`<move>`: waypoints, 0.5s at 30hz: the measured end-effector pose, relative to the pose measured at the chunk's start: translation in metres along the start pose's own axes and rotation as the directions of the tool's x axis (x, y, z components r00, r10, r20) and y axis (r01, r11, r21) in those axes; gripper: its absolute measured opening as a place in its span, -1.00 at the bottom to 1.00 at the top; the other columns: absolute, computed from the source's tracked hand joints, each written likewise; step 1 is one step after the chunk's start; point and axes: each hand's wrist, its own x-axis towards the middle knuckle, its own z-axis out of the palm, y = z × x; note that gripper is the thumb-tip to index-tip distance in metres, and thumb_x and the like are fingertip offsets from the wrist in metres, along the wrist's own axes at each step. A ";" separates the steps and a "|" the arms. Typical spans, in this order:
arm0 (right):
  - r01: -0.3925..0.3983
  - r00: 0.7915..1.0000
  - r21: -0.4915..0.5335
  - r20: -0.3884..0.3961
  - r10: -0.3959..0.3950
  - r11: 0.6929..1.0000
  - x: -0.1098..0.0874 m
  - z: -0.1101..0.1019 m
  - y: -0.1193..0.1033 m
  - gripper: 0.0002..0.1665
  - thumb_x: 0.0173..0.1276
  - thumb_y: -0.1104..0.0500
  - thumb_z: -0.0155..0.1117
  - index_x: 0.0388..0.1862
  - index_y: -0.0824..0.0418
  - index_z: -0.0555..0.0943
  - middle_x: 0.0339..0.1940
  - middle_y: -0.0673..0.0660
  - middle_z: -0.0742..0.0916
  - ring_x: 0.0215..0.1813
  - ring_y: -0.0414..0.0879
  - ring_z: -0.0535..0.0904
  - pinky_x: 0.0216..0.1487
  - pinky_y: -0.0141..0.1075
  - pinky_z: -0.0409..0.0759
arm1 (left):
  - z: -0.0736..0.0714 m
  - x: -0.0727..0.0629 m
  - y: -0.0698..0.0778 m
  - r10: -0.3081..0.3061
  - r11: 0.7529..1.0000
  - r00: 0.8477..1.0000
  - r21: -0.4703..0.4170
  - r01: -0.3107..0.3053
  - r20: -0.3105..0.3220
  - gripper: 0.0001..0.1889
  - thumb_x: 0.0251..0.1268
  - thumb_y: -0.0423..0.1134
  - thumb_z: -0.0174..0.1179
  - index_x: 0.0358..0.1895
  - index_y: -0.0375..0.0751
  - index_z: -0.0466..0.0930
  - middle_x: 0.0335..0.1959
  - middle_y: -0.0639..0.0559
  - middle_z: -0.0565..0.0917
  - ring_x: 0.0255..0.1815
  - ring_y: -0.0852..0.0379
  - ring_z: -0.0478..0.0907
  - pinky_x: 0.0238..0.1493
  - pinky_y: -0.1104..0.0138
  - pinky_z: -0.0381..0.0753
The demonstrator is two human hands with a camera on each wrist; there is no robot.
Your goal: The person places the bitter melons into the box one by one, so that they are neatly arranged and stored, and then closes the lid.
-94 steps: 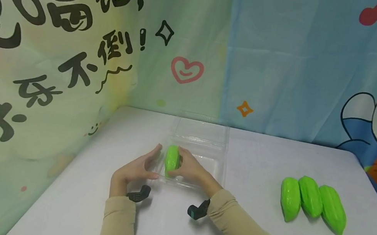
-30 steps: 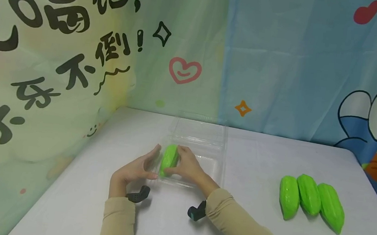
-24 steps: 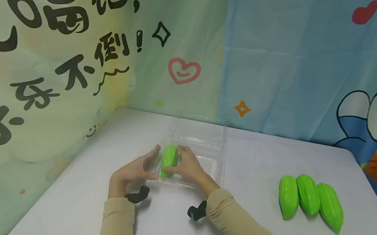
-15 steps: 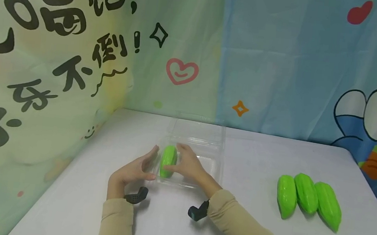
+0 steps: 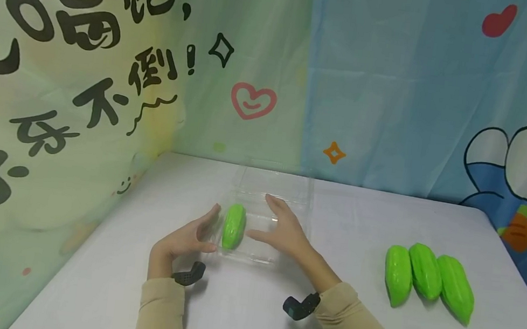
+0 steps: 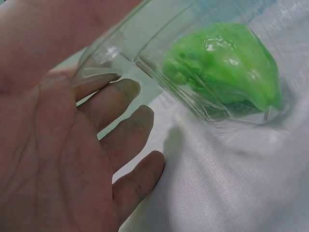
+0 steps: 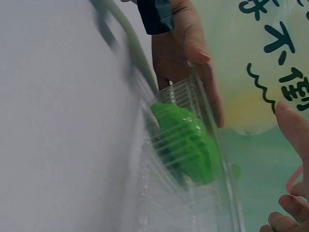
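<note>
A green star fruit [image 5: 234, 227], glossy and ridged with a pointed end, lies lengthwise along the left side of a clear plastic clamshell box [image 5: 255, 258]. My right hand [image 5: 285, 231] hovers over the box to the right of the fruit, thumb and fingers spread, holding nothing. At the box's left wall, my left hand [image 5: 187, 236] rests with its thumb by the front corner and its fingers extended along the outside. In the left wrist view, the fruit [image 6: 227, 65] shows through the plastic wall, with the three lower fingers loose below the rim.
Three similar green star fruits [image 5: 426, 275] lie side by side on the white table [image 5: 333, 324] at the right. The box's lid [image 5: 276, 182] is folded back toward the blue curtain [image 5: 398, 93]. A printed curtain [image 5: 96, 178] borders the table on the left.
The right hand has let go of the star fruit and drawn back to the right, fingers spreading. The fruit stays at the box's left side; the left hand keeps its place.
</note>
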 end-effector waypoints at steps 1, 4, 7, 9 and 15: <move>0.010 1.000 0.003 -0.003 -0.010 1.000 -0.003 -0.005 0.000 0.19 -0.01 -0.20 0.48 0.51 0.13 0.11 0.52 0.13 0.24 0.53 0.11 0.11 0.45 0.11 0.21 | 0.000 0.000 0.000 0.000 1.000 1.000 0.007 0.000 -0.002 0.14 0.01 -0.17 0.42 0.53 -0.12 -0.27 0.57 -0.01 -0.21 0.58 -0.01 -0.24 0.54 0.14 -0.09; 0.020 1.000 0.018 -0.011 -0.020 1.000 -0.014 -0.017 0.002 0.19 0.00 -0.20 0.47 0.52 0.09 0.10 0.52 0.11 0.22 0.53 0.11 0.10 0.44 0.13 0.22 | -0.001 0.000 -0.002 0.008 1.000 1.000 0.017 -0.008 -0.004 0.14 0.01 -0.17 0.42 0.53 -0.14 -0.27 0.57 -0.03 -0.21 0.58 -0.02 -0.23 0.54 0.12 -0.10; 0.052 0.998 0.022 -0.027 -0.052 0.998 -0.026 -0.029 0.006 0.20 -0.01 -0.18 0.49 0.53 0.04 0.09 0.52 0.11 0.22 0.52 0.13 0.11 0.42 0.16 0.23 | -0.002 0.000 -0.003 0.013 1.000 1.000 0.020 -0.013 -0.005 0.14 0.01 -0.16 0.42 0.53 -0.15 -0.27 0.57 -0.03 -0.21 0.58 -0.02 -0.22 0.54 0.12 -0.11; 0.075 0.996 0.016 -0.042 -0.074 0.997 -0.035 -0.036 0.010 0.21 -0.03 -0.18 0.51 0.53 0.00 0.08 0.52 0.10 0.23 0.52 0.14 0.12 0.40 0.19 0.25 | -0.001 0.000 -0.003 0.014 1.000 1.000 0.019 -0.014 -0.004 0.14 0.01 -0.16 0.42 0.53 -0.16 -0.27 0.57 -0.03 -0.21 0.58 -0.02 -0.23 0.54 0.12 -0.12; 0.125 0.988 -0.036 -0.093 -0.127 0.992 -0.062 -0.052 0.028 0.25 -0.08 -0.14 0.55 0.53 -0.06 0.06 0.48 0.12 0.27 0.47 0.17 0.20 0.32 0.23 0.33 | -0.001 0.000 -0.004 0.009 1.000 1.000 0.007 -0.009 -0.007 0.14 0.01 -0.17 0.42 0.53 -0.16 -0.27 0.57 -0.01 -0.22 0.58 0.00 -0.27 0.55 0.11 -0.17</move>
